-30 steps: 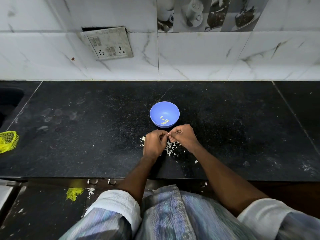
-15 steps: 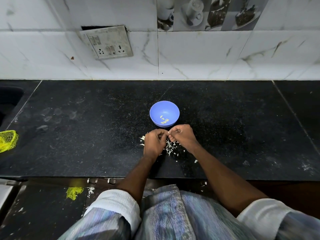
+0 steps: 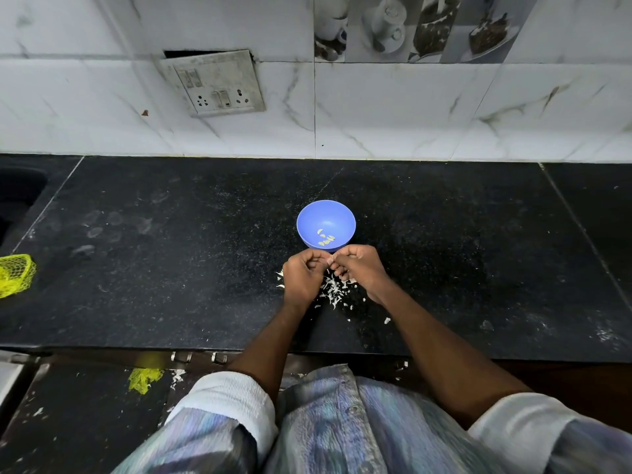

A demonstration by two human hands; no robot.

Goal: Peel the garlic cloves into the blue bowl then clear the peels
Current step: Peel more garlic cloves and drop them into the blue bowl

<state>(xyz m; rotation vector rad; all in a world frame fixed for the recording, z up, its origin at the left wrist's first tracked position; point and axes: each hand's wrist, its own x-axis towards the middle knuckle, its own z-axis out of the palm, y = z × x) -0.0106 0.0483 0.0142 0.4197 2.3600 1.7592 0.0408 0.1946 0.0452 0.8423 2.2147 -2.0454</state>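
A small blue bowl (image 3: 326, 224) stands on the black counter with several peeled garlic cloves (image 3: 325, 238) inside. Just in front of it my left hand (image 3: 302, 277) and my right hand (image 3: 359, 266) are curled fingertip to fingertip, pinching a small garlic clove (image 3: 330, 261) between them. The clove is almost wholly hidden by the fingers. A heap of white garlic peels (image 3: 333, 289) lies on the counter under and between my hands.
A yellow mesh bag (image 3: 15, 274) lies at the counter's left edge, beside a dark sink (image 3: 17, 196). A switch plate (image 3: 213, 83) hangs crooked on the tiled wall. Peel scraps and a yellow mesh scrap (image 3: 145, 378) lie on the ledge below the counter's front edge.
My hands stay in place and only the fingers work at the clove. The bowl and peels have not moved.
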